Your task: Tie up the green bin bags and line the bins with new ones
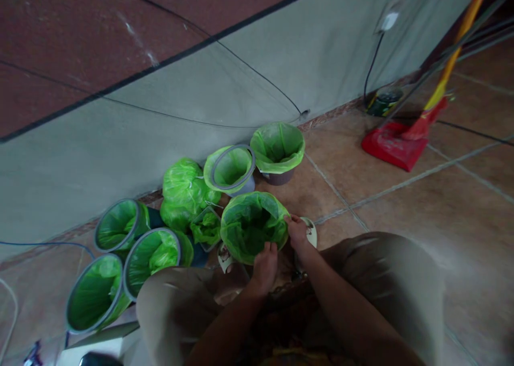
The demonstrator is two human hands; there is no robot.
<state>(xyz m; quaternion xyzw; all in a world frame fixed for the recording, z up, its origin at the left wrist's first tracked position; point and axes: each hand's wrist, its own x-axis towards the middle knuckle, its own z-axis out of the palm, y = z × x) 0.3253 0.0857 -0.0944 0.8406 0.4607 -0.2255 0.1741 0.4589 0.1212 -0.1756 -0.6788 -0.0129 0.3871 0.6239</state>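
The lined bin (228, 243) is stood mouth up, long axis roughly vertical, its green bag (257, 199) pinched by the right hand (297, 232) at right, left hand (265, 267) at the near rim.

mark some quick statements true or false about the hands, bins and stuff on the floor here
1. The left hand and right hand are at the rim of the same green-lined bin. True.
2. The dustpan is blue. False: it is red.
3. The three grey-rimmed bins at the person's left have no liners. False: each has a green one.
4. A dark cable hangs from a white fitting on the wall. True.
5. The grey ring near the wall lies flat on the floor. False: it sits at the mouth of a lined bin.
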